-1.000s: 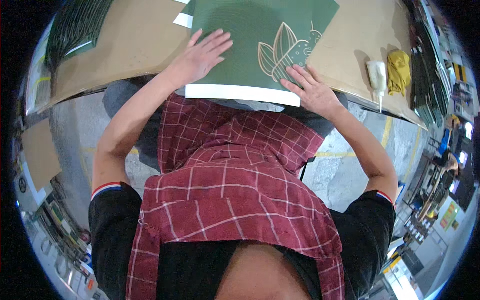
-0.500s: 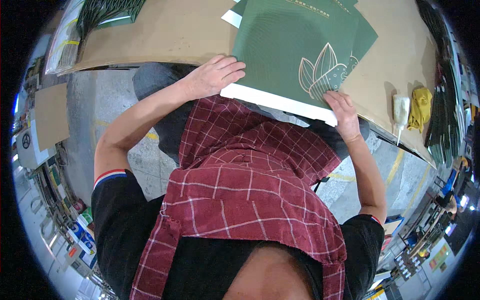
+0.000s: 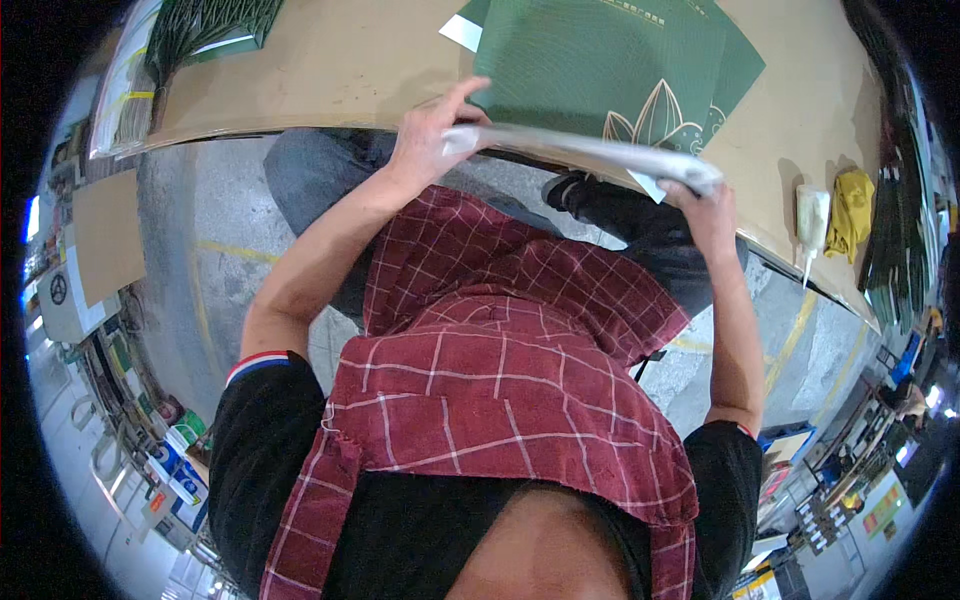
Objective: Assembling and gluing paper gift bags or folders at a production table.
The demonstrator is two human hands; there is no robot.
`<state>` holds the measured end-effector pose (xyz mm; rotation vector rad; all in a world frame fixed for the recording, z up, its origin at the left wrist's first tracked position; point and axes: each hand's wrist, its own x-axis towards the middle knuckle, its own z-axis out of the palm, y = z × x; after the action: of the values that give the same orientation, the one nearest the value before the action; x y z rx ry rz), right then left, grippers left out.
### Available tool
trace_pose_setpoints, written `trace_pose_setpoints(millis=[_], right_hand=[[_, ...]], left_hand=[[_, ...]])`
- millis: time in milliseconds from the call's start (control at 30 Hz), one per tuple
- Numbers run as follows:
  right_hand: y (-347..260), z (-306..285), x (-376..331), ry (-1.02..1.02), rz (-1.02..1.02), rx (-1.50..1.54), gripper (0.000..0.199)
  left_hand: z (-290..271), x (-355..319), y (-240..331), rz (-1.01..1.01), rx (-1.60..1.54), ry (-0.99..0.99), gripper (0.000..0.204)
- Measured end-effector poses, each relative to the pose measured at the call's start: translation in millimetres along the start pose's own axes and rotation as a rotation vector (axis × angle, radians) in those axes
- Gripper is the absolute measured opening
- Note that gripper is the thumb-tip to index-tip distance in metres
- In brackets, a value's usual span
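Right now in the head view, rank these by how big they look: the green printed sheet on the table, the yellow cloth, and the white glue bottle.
1. Green printed sheet, by far the largest.
2. Yellow cloth.
3. White glue bottle.
The cloth and bottle look close in size; both sit near the picture's bent rim, so their order is unsure.

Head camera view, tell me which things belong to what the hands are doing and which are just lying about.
In hand: lifted sheet, held by left hand and right hand; green printed sheets on the table.
Lying about: white bottle, yellow cloth.

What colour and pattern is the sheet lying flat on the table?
The sheet is dark green with a pale gold leaf motif near its lower edge, clearest in the head view.
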<state>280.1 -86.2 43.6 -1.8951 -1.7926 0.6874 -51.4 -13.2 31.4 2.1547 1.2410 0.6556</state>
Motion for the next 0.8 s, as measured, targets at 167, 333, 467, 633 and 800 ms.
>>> trace_pose_setpoints(millis=[167, 333, 467, 633, 800], right_hand=[[-9, -16, 28, -0.209, 0.225, 0.167, 0.039], [3, -15, 37, -0.224, 0.176, 0.048, 0.042], [10, -4, 39, -0.175, 0.108, 0.132, 0.042], [1, -4, 25, 0.069, 0.277, 0.216, 0.039], [-17, -6, 44, 0.759, -0.252, -0.454, 0.025]], left_hand=[[23, 19, 10, -0.241, 0.051, 0.279, 0.082], [31, 29, 46, 0.226, 0.793, 0.319, 0.082], [86, 66, 65, 0.607, 0.628, 0.071, 0.059], [117, 81, 65, 0.453, 0.56, -0.04, 0.053], [117, 87, 67, 0.402, 0.643, -0.14, 0.052]])
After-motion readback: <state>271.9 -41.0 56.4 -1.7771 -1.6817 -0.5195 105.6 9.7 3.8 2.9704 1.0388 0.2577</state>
